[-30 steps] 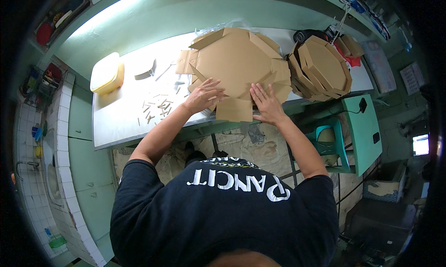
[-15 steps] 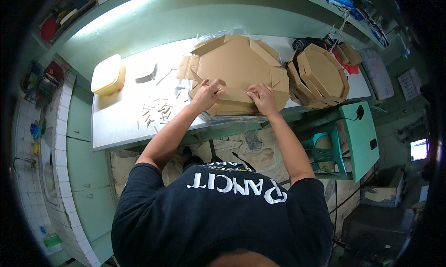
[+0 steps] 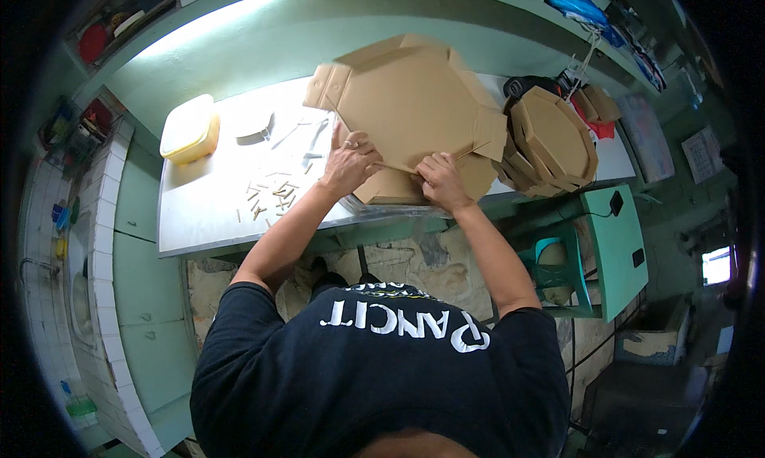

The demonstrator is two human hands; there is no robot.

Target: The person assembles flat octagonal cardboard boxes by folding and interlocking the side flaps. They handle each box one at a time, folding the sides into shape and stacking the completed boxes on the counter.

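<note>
Over white table (image 3: 207, 211), both hands' fingers pinch flat cardboard box blank (image 3: 414, 107), arms outstretched.

The near flap of the cardboard sheet (image 3: 414, 107) lay partly under both hands, so its fold line could not be followed. The fingers (image 3: 360, 143) of the left hand (image 3: 348, 165) were pressed against the board; whether they gripped an edge was unclear. The small sticks (image 3: 271, 193) scattered on the table (image 3: 199, 211) were too small to identify. The stack of folded boxes (image 3: 552, 143) hid the table's right end. Items on the far shelves (image 3: 119, 16) were blurred.
</note>
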